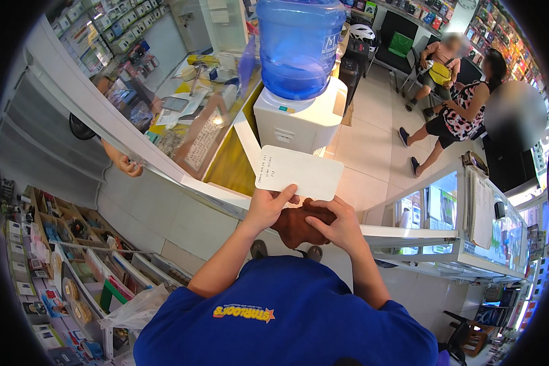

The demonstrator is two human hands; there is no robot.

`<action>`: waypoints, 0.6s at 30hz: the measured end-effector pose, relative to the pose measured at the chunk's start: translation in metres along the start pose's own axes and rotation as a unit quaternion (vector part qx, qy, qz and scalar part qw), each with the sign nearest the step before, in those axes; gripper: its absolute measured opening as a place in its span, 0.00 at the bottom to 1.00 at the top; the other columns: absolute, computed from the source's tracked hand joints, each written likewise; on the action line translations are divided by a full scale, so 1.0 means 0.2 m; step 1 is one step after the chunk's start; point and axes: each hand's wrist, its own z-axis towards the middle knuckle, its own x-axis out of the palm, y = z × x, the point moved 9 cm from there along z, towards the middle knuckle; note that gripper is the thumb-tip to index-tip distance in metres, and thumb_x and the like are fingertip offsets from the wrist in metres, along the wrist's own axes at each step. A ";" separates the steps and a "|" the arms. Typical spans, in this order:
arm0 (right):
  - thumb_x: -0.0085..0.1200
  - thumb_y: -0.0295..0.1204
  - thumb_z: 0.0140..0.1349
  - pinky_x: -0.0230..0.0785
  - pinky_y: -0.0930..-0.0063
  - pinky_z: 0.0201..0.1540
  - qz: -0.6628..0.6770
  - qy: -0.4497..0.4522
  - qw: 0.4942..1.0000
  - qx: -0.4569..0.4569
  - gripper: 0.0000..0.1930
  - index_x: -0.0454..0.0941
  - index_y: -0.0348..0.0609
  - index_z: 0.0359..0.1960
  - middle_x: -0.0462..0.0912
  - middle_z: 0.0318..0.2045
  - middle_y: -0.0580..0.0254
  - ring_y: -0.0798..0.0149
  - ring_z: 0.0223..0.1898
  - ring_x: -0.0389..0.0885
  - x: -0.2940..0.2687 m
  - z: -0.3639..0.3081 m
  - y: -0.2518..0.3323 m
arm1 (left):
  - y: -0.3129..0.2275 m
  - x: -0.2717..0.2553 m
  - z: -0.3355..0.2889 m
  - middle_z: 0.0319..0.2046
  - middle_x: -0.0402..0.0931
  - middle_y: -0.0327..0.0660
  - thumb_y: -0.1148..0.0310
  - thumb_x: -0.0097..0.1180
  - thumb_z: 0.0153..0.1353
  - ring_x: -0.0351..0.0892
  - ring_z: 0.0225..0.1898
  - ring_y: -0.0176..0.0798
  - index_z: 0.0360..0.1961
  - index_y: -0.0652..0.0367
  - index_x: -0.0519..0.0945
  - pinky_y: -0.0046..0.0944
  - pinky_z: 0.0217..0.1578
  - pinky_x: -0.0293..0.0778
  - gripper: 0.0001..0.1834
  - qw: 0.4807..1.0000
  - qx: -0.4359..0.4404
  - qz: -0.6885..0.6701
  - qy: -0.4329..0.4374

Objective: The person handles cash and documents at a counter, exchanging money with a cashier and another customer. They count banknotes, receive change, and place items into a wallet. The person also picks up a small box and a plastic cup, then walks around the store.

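Observation:
My left hand [267,208] pinches a white card [305,173] with rounded corners, its thumb on top and its other fingers mostly hidden beneath. A few lines of handwriting show on the card's left part. Just below the card, my right hand [341,224] is closed on a brown, crumpled piece that looks like soft cloth or leather [294,227]. The right thumb lies over it, and the right fingertips come close to the card's lower right corner; whether they touch it I cannot tell. Both hands are over the floor, in front of my blue shirt.
A white water dispenser [296,125] with a blue bottle [300,49] stands ahead. White-framed glass counters [409,232] run across. A person's hand [130,166] shows at the left, near bins of goods [85,226]. Two people [463,113] are at the far right by black chairs [398,36].

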 end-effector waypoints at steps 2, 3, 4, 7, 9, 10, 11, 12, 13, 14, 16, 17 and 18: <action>0.75 0.30 0.56 0.82 0.64 0.52 0.004 -0.005 1.000 -0.001 0.19 0.88 0.43 0.50 0.88 0.47 0.55 0.52 0.47 0.90 0.00 0.00 0.00 | 0.00 0.00 0.00 0.42 0.84 0.40 0.71 0.59 0.75 0.84 0.37 0.33 0.55 0.65 0.79 0.36 0.41 0.83 0.12 1.000 0.000 0.003 0.001; 0.75 0.30 0.56 0.82 0.64 0.52 0.010 -0.004 1.000 -0.004 0.19 0.88 0.44 0.50 0.88 0.47 0.55 0.52 0.47 0.90 0.00 0.00 0.01 | 0.00 0.00 0.00 0.42 0.84 0.40 0.71 0.59 0.75 0.84 0.37 0.33 0.55 0.65 0.79 0.37 0.41 0.83 0.12 1.000 0.001 0.000 0.000; 0.75 0.30 0.56 0.82 0.64 0.52 0.004 -0.008 1.000 -0.003 0.19 0.88 0.44 0.50 0.88 0.47 0.55 0.52 0.47 0.90 -0.01 0.00 0.01 | 0.01 0.00 0.00 0.42 0.84 0.40 0.71 0.59 0.75 0.84 0.37 0.33 0.55 0.65 0.79 0.37 0.41 0.83 0.12 1.000 -0.003 0.001 -0.004; 0.75 0.30 0.57 0.82 0.64 0.52 -0.001 -0.011 1.000 -0.005 0.19 0.88 0.44 0.50 0.89 0.47 0.55 0.52 0.47 0.90 -0.01 0.00 0.02 | 0.02 0.00 0.00 0.42 0.84 0.40 0.71 0.59 0.75 0.84 0.37 0.33 0.55 0.65 0.79 0.37 0.41 0.83 0.12 1.000 -0.010 0.005 -0.008; 0.74 0.31 0.57 0.82 0.63 0.52 0.004 -0.010 1.000 -0.005 0.19 0.87 0.43 0.50 0.89 0.48 0.56 0.52 0.47 0.90 -0.01 0.00 0.02 | 0.01 0.00 0.00 0.43 0.84 0.40 0.72 0.59 0.75 0.84 0.37 0.33 0.55 0.65 0.79 0.37 0.41 0.83 0.12 1.000 0.001 0.003 -0.003; 0.74 0.31 0.57 0.82 0.63 0.52 0.002 -0.012 1.000 -0.005 0.19 0.87 0.43 0.50 0.89 0.48 0.55 0.52 0.47 0.90 -0.01 0.00 0.02 | 0.01 0.00 0.00 0.43 0.84 0.40 0.72 0.59 0.75 0.84 0.37 0.32 0.56 0.64 0.78 0.37 0.41 0.83 0.12 1.000 -0.006 0.007 -0.006; 0.74 0.31 0.57 0.82 0.63 0.52 0.003 -0.012 1.000 -0.005 0.19 0.87 0.43 0.50 0.89 0.48 0.55 0.52 0.47 0.90 -0.01 0.00 0.02 | 0.01 0.00 0.00 0.43 0.84 0.40 0.72 0.59 0.75 0.84 0.37 0.33 0.56 0.64 0.78 0.37 0.41 0.83 0.12 1.000 0.000 0.004 -0.001; 0.74 0.31 0.57 0.82 0.63 0.52 0.006 -0.010 1.000 -0.009 0.18 0.87 0.43 0.50 0.89 0.48 0.55 0.52 0.48 0.90 -0.01 0.00 0.02 | 0.01 0.00 0.00 0.43 0.84 0.40 0.72 0.59 0.75 0.84 0.37 0.33 0.56 0.64 0.78 0.37 0.41 0.83 0.12 1.000 -0.001 0.005 0.000; 0.74 0.31 0.57 0.82 0.63 0.52 0.006 -0.013 1.000 -0.005 0.18 0.87 0.43 0.50 0.89 0.48 0.55 0.52 0.48 0.90 -0.01 0.00 0.02 | 0.01 0.00 0.00 0.43 0.84 0.41 0.72 0.59 0.75 0.84 0.37 0.33 0.56 0.64 0.78 0.37 0.41 0.83 0.13 1.000 -0.010 0.009 -0.003; 0.74 0.31 0.57 0.82 0.63 0.52 0.009 -0.015 1.000 -0.005 0.18 0.87 0.43 0.49 0.89 0.48 0.55 0.52 0.48 0.90 -0.01 0.00 0.01 | 0.00 0.00 0.00 0.43 0.84 0.40 0.73 0.59 0.75 0.84 0.37 0.33 0.56 0.65 0.78 0.37 0.41 0.83 0.13 1.000 -0.002 0.005 0.001; 0.74 0.31 0.57 0.82 0.63 0.52 0.008 -0.015 1.000 -0.002 0.18 0.87 0.43 0.49 0.89 0.48 0.55 0.52 0.48 0.90 -0.01 0.00 0.01 | 0.00 0.00 0.00 0.43 0.84 0.40 0.73 0.59 0.75 0.84 0.37 0.33 0.56 0.65 0.78 0.37 0.41 0.83 0.13 1.000 0.000 0.004 0.002; 0.75 0.31 0.57 0.82 0.63 0.52 0.005 -0.013 1.000 0.001 0.18 0.87 0.43 0.49 0.89 0.48 0.55 0.52 0.48 0.90 -0.01 0.00 0.01 | 0.01 0.00 0.00 0.43 0.84 0.40 0.73 0.59 0.75 0.84 0.37 0.33 0.56 0.65 0.78 0.37 0.42 0.83 0.13 1.000 -0.004 0.005 0.001; 0.75 0.31 0.57 0.82 0.63 0.52 0.005 -0.010 1.000 0.001 0.18 0.87 0.43 0.49 0.89 0.48 0.55 0.52 0.48 0.90 -0.01 0.00 0.01 | 0.01 0.00 0.00 0.43 0.84 0.40 0.73 0.59 0.75 0.84 0.37 0.33 0.56 0.65 0.78 0.37 0.42 0.83 0.13 1.000 -0.007 0.007 0.001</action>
